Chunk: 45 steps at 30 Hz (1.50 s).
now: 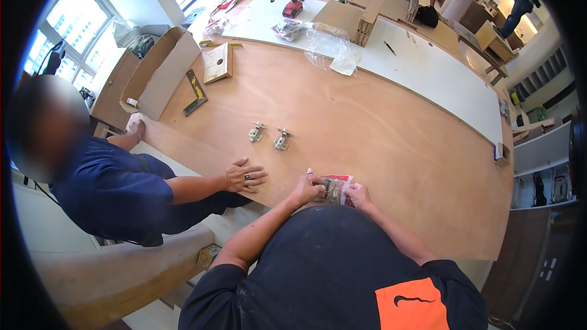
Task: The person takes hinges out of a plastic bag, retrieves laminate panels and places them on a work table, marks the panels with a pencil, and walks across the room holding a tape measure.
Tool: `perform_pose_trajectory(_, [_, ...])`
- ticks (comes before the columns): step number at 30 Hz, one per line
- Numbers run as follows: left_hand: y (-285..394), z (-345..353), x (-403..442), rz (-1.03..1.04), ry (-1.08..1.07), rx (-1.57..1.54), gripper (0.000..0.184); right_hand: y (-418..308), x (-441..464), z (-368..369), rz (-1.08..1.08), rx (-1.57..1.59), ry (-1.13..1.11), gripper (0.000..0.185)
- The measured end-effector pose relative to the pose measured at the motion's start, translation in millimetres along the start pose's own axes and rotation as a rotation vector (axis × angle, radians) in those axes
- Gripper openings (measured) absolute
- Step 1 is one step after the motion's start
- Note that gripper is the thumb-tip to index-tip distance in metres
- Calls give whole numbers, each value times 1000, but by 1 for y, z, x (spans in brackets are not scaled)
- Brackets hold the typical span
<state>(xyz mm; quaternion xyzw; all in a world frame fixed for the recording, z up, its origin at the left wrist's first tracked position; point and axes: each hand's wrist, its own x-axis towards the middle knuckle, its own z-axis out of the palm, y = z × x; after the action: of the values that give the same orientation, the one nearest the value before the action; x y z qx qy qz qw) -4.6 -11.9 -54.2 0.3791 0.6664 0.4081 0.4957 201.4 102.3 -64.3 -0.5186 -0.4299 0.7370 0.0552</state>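
Note:
At the near edge of the wooden board, a small clear plastic packet point(334, 188) with red print has metal pieces inside that look like hinges. My left hand point(309, 188) is closed on its left side, the fingers bent over the opening. The right side of the packet is pinched by my right hand point(358, 196). Ahead and to the left, one cabinet hinge point(257, 131) lies loose on the board, and a second cabinet hinge point(282, 139) sits just right of it. Neither hand touches these two.
A co-worker's hand point(246, 176) rests flat on the wooden board point(379, 128), left of mine. Farther off are a try square point(195, 93), a wooden block point(217, 63), an open cardboard box point(164, 73), a red cordless drill point(292, 0) and a white panel point(428, 73).

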Motion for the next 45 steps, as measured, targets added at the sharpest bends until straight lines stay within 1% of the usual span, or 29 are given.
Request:
perform_pose_trajectory(2, [-13, 3, 4, 52, 64, 168, 31, -15, -16, 8, 16, -43, 45, 20])
perform_pose_trajectory(5, [-7, 5, 0, 32, 155, 259, 32, 5, 9, 6, -189, -117, -20, 21])
perform_pose_trajectory(8, [-6, 6, 2, -56, 184, 246, 29, 17, 28, 6, -179, -48, 3, 18])
perform_pose_trajectory(11, [9, 4, -5, -47, 233, 276, 28, -2, 18, 10, -171, -58, -62, 22])
perform_pose_trajectory(14, [1, 0, 0, -11, 290, 244, 33, -32, -5, 19, -68, 21, -122, 23])
perform_pose_trajectory(17, [18, -11, -1, -31, 264, 255, 41, -33, -3, 27, -122, 221, -221, 24])
perform_pose_trajectory(20, [23, -14, -2, 23, 212, 355, 50, -28, 6, 31, -159, 255, -250, 25])
perform_pose_trajectory(23, [7, -5, -3, 157, 364, 480, 51, -55, -15, 38, -169, 91, -230, 26])
perform_pose_trajectory(26, [34, -9, -12, 89, 305, 478, 51, -62, -21, 44, -221, 83, -268, 24])
perform_pose_trajectory(29, [33, -5, -13, 133, 369, 504, 47, -58, -19, 45, -228, 49, -230, 23])
perform_pose_trajectory(32, [62, -12, -17, 97, 225, 508, 39, -69, -32, 49, -237, 51, -212, 19])
perform_pose_trajectory(35, [37, -7, -10, 111, 296, 329, 31, -39, 1, 38, -234, 32, -186, 18])
perform_pose_trajectory(38, [47, -10, -13, 129, 248, 353, 23, -44, -6, 39, -252, 53, -194, 19])
perform_pose_trajectory(41, [48, -3, -14, 177, 293, 416, 20, -37, -2, 37, -289, 43, -195, 18])
perform_pose_trajectory(45, [41, 3, -8, 263, 332, 527, 16, -40, -6, 40, -281, 79, -182, 17])
